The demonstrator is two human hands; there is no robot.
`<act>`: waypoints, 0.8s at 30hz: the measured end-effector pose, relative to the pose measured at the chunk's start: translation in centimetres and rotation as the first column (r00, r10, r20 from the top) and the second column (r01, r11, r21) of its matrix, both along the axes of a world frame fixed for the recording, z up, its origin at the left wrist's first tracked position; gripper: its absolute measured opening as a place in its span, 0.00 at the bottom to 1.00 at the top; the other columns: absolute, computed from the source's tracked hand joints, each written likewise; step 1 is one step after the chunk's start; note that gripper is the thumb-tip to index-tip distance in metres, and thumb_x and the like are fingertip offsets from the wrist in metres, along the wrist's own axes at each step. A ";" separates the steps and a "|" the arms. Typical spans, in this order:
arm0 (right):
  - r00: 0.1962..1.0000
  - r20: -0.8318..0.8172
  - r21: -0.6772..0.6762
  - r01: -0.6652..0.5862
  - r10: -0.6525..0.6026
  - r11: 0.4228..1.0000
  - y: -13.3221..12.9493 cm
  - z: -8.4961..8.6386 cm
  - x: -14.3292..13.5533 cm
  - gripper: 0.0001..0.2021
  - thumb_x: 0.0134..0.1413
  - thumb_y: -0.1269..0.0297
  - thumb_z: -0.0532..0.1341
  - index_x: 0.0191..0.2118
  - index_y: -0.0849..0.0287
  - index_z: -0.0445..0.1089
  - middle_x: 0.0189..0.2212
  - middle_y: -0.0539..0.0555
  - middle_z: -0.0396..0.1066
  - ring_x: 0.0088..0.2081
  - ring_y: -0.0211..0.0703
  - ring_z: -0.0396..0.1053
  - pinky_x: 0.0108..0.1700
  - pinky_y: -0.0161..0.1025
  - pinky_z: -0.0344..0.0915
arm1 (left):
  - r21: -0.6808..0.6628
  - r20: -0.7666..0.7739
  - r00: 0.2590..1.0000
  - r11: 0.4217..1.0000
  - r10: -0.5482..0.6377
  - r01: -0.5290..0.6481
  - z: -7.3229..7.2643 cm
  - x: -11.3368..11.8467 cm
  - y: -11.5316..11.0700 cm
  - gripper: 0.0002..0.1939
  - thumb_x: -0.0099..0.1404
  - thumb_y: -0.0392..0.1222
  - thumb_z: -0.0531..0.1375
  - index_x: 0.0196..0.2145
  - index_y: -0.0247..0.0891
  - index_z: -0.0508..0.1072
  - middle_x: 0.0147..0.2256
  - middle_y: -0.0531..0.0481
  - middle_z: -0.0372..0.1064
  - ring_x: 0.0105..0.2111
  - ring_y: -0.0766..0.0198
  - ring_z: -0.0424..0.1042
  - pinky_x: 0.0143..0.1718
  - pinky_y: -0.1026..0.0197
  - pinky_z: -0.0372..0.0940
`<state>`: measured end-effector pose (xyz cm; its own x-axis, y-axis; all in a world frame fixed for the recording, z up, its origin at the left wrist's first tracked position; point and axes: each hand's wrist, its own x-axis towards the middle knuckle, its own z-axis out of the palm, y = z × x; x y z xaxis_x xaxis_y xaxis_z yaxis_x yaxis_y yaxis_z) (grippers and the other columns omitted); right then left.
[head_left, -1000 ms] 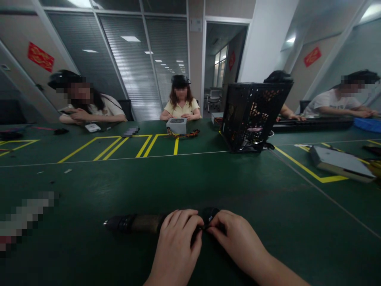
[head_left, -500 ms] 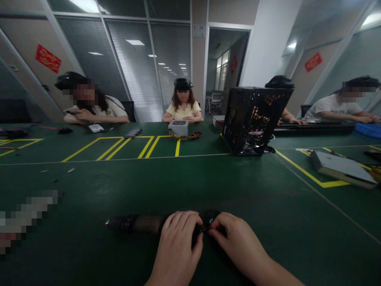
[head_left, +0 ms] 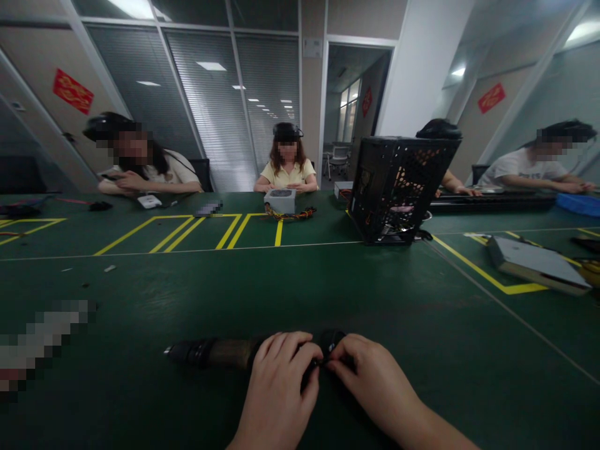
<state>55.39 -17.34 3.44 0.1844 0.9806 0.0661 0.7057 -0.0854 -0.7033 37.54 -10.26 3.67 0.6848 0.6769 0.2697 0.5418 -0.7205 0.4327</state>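
The dark cylindrical tool (head_left: 225, 353) lies flat on the green table (head_left: 234, 294), steadied best by a firm left hand (head_left: 285, 381) while the right works gently. Left fingers curl close together over its end; right hand (head_left: 375, 375) pinches thumb to forefinger at a small dark part, hard to identify.

- no word, brand or number can be read for sure
- left red sign (head_left: 73, 91), on the wall: gold characters, too blurred to read
- right red sign (head_left: 492, 98), also on a wall: gold marks, illegible
- small red sign (head_left: 367, 102), seen through the doorway (head_left: 347, 112): marks too small
- white shirt (head_left: 515, 170), on the person at far right: faint dark lettering, unreadable
- black part (head_left: 330, 338), by the right hand (head_left: 384, 381): tiny pale mark, unclear
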 end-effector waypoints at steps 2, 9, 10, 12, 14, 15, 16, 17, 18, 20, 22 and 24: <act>1.000 0.004 -0.006 0.002 -0.002 1.000 0.0 0.0 0.0 0.04 0.53 0.71 0.63 0.31 0.55 0.71 0.32 0.45 0.72 0.34 0.36 0.69 0.37 0.31 0.58 | 0.004 0.002 1.000 1.000 -0.002 0.002 0.0 0.0 0.0 0.13 0.61 0.32 0.56 0.40 0.48 0.70 0.46 0.54 0.67 0.48 0.55 0.65 0.53 0.43 0.55; 1.000 0.002 -0.007 0.012 -0.012 1.000 -0.1 -0.1 -0.1 0.04 0.53 0.72 0.63 0.31 0.54 0.71 0.32 0.45 0.72 0.34 0.36 0.69 0.37 0.31 0.58 | 0.027 0.050 0.999 1.000 0.014 -0.015 -0.4 0.0 0.0 0.12 0.60 0.32 0.56 0.41 0.44 0.68 0.44 0.51 0.68 0.47 0.55 0.66 0.53 0.44 0.55; 1.000 0.004 -0.006 0.014 -0.014 1.000 -0.1 -0.1 -0.1 0.04 0.53 0.72 0.63 0.31 0.54 0.71 0.32 0.45 0.72 0.34 0.36 0.69 0.37 0.31 0.58 | 0.025 0.041 0.999 1.000 0.010 -0.011 -0.4 0.0 0.0 0.11 0.60 0.32 0.56 0.40 0.44 0.68 0.44 0.51 0.68 0.47 0.55 0.66 0.53 0.44 0.55; 1.000 0.008 -0.006 0.012 -0.012 1.000 0.0 0.0 0.0 0.04 0.53 0.72 0.63 0.31 0.54 0.71 0.32 0.45 0.72 0.34 0.36 0.69 0.37 0.31 0.58 | 0.021 0.021 1.000 1.000 0.004 -0.005 -0.1 0.1 -0.1 0.11 0.60 0.32 0.56 0.39 0.45 0.69 0.45 0.52 0.68 0.47 0.54 0.66 0.52 0.44 0.56; 1.000 0.008 -0.008 0.005 -0.005 1.000 0.0 0.1 0.0 0.04 0.53 0.72 0.62 0.31 0.54 0.71 0.32 0.46 0.72 0.34 0.36 0.69 0.37 0.31 0.59 | 0.027 0.013 1.000 1.000 0.000 -0.001 0.1 0.1 -0.2 0.12 0.60 0.32 0.56 0.39 0.47 0.70 0.45 0.52 0.68 0.47 0.54 0.66 0.52 0.44 0.56; 1.000 0.007 -0.011 0.002 -0.002 1.000 0.0 0.2 0.0 0.04 0.53 0.71 0.62 0.31 0.55 0.71 0.32 0.46 0.72 0.34 0.37 0.69 0.38 0.31 0.59 | 0.030 0.014 1.000 1.000 0.001 -0.001 0.1 0.1 -0.2 0.12 0.60 0.32 0.56 0.40 0.47 0.70 0.45 0.52 0.68 0.47 0.54 0.66 0.52 0.44 0.57; 1.000 0.006 -0.015 0.001 -0.001 1.000 0.1 0.2 0.0 0.04 0.54 0.71 0.62 0.31 0.55 0.72 0.32 0.46 0.72 0.34 0.37 0.69 0.38 0.32 0.59 | 0.034 0.019 1.000 0.999 0.004 -0.005 0.1 0.1 -0.2 0.13 0.60 0.32 0.56 0.40 0.47 0.70 0.45 0.52 0.68 0.47 0.54 0.67 0.52 0.44 0.57; 1.000 0.005 -0.018 0.000 0.000 1.000 0.1 0.3 0.0 0.04 0.53 0.71 0.62 0.31 0.55 0.72 0.32 0.46 0.72 0.34 0.37 0.69 0.38 0.32 0.59 | 0.037 0.026 1.000 0.999 0.010 -0.011 0.0 0.1 -0.2 0.13 0.60 0.32 0.56 0.41 0.46 0.70 0.45 0.51 0.69 0.46 0.55 0.67 0.52 0.45 0.57; 1.000 0.005 -0.019 0.002 -0.002 1.000 0.1 0.3 0.0 0.04 0.53 0.72 0.62 0.31 0.55 0.72 0.32 0.46 0.72 0.34 0.37 0.69 0.38 0.31 0.59 | 0.041 0.035 0.999 0.999 0.015 -0.016 -0.1 0.1 -0.2 0.13 0.59 0.32 0.56 0.41 0.45 0.70 0.44 0.51 0.69 0.46 0.55 0.67 0.52 0.45 0.58; 1.000 0.007 -0.019 0.003 -0.003 1.000 0.1 0.3 0.0 0.04 0.53 0.72 0.62 0.31 0.55 0.72 0.32 0.46 0.72 0.34 0.37 0.69 0.38 0.31 0.59 | 0.053 0.045 0.999 0.998 0.024 -0.026 -0.2 0.1 -0.2 0.12 0.59 0.33 0.56 0.41 0.43 0.69 0.43 0.49 0.69 0.45 0.54 0.67 0.51 0.45 0.59; 1.000 0.011 -0.014 0.005 -0.005 1.000 0.1 0.2 -0.1 0.04 0.53 0.72 0.62 0.31 0.55 0.72 0.32 0.46 0.72 0.34 0.37 0.69 0.38 0.31 0.59 | 0.066 0.035 0.999 0.998 0.017 -0.019 -0.1 0.0 -0.2 0.11 0.60 0.33 0.56 0.40 0.43 0.70 0.43 0.49 0.69 0.46 0.54 0.68 0.51 0.45 0.59; 1.000 0.016 -0.011 0.006 -0.006 1.000 0.0 0.2 -0.1 0.04 0.53 0.71 0.62 0.32 0.55 0.72 0.33 0.46 0.72 0.35 0.37 0.69 0.38 0.32 0.59 | 0.070 0.013 1.000 0.998 0.006 -0.007 0.0 0.0 -0.2 0.11 0.60 0.33 0.56 0.39 0.44 0.70 0.44 0.50 0.69 0.46 0.54 0.68 0.51 0.45 0.59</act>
<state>55.28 -17.31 3.59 0.1890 0.9803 0.0578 0.7164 -0.0974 -0.6909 37.54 -10.44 3.70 0.6770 0.6601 0.3254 0.5411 -0.7462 0.3879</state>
